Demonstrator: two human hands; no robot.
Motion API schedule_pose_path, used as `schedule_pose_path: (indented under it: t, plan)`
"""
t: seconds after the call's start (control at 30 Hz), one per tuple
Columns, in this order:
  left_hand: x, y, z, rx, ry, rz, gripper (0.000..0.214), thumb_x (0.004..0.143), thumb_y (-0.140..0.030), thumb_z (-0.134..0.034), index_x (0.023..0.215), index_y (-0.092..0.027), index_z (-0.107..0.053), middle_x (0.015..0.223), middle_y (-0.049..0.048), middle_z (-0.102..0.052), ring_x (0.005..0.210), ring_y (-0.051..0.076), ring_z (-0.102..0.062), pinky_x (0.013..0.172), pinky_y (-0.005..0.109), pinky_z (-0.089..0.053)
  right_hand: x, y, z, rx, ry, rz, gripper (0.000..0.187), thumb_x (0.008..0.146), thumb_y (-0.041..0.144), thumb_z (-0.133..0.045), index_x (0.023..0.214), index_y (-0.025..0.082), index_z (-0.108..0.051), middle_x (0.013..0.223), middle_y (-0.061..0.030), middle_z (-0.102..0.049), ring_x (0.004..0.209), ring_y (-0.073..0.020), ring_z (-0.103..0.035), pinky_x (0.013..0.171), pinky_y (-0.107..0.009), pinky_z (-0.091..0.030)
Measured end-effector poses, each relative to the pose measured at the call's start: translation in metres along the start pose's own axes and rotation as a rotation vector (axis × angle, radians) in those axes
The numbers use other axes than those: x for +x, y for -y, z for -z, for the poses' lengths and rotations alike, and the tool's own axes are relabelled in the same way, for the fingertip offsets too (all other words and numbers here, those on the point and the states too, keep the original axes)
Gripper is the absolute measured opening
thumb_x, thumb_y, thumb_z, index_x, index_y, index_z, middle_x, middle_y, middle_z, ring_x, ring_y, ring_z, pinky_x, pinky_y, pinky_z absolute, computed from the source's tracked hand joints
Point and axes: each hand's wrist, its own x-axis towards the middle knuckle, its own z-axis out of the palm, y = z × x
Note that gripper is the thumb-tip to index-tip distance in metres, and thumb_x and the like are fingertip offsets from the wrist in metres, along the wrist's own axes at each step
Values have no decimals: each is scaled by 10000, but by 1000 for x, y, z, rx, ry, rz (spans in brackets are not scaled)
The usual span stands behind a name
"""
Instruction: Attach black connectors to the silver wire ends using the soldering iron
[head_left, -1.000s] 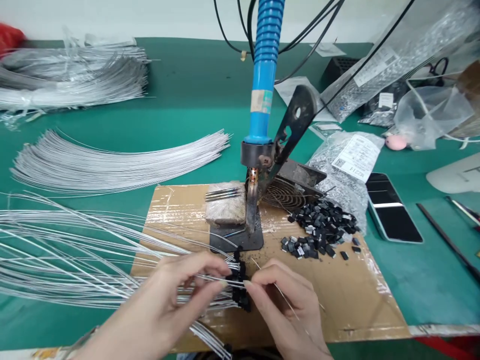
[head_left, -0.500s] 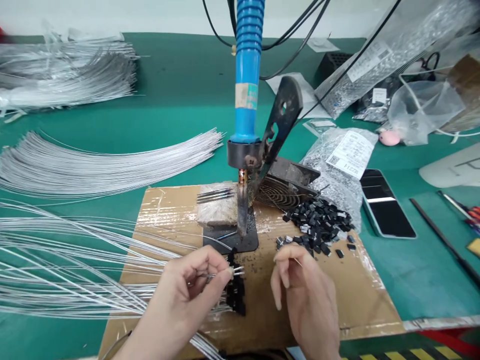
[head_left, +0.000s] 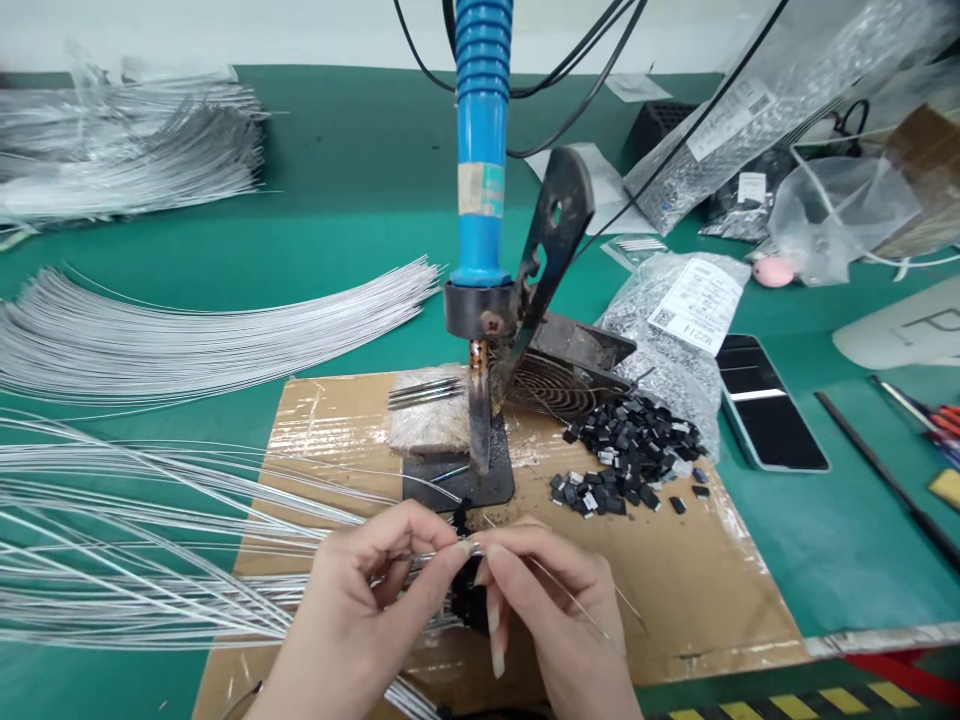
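My left hand (head_left: 397, 585) is closed in a pinch on white wires near their bared ends (head_left: 477, 549). Against its fingertips, the thumb and forefinger of my right hand (head_left: 551, 600) pinch those same ends. A thin silvery strand (head_left: 566, 592) runs across the right hand's fingers and sticks out beyond them. Just below the fingertips lie black connector pieces (head_left: 469, 605) on wire ends, partly hidden by both hands. Beyond the hands, a blue-handled soldering iron (head_left: 480, 230) stands in its holder, tip pointing down over a dark plate (head_left: 495, 485).
Black small parts (head_left: 637, 450) are heaped on the cardboard (head_left: 697, 580). Behind the iron sits a fan (head_left: 562, 375). Loose white wires (head_left: 150, 530) and a wire bundle (head_left: 225, 330) spread leftward. A phone (head_left: 772, 400) and a dark rod (head_left: 885, 480) lie at right.
My right hand has moved left from beside the black parts, and its fingers have closed on the wire ends at my left fingertips. The view has shifted slightly.
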Motion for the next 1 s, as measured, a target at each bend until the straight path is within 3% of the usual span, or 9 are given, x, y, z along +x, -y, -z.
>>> schedule_pose_path:
  t: [0.17, 0.33, 0.5, 0.8, 1.0]
  plan:
    - [-3, -1, -3, 27, -29, 9, 245, 850, -463, -791, 741, -250, -741, 630, 16, -686, 539, 176, -580, 496, 270, -459, 0, -1, 2, 25, 5, -70, 224, 851, 415, -873, 819, 193, -872, 614, 11, -635, 397, -43, -524, 386, -144, -418]
    - [-5, 2, -6, 30, -9, 23, 286, 899, -491, -720, 750, -247, -712, 605, -13, -586, 538, 151, -433, 512, 275, -319, 0, -1, 5, 36, 21, -73, 241, 843, 419, -880, 828, 179, -868, 635, -2, -665, 390, -46, -522, 372, -150, -397]
    - [-9, -10, -11, 31, -30, 53, 293, 889, -488, -704, 718, -250, -687, 577, -39, -482, 561, 154, -328, 543, 291, -240, 1, 4, 7, 56, 53, -128, 251, 842, 416, -890, 783, 176, -845, 592, 12, -661, 390, -33, -534, 383, -121, -397]
    - [-6, -12, -7, 80, 48, -16, 275, 906, -434, -694, 711, -241, -701, 569, -45, -479, 533, 139, -325, 504, 269, -237, 4, 8, 11, 113, 106, -215, 265, 823, 412, -906, 750, 169, -832, 537, 22, -646, 381, -32, -519, 363, -109, -389]
    - [-11, -12, -13, 90, -40, 13, 282, 923, -417, -661, 719, -224, -690, 551, -68, -389, 541, 133, -283, 527, 277, -204, 3, 7, 9, 97, 77, -203, 332, 795, 474, -916, 739, 160, -823, 529, 15, -652, 371, -49, -549, 368, -121, -430]
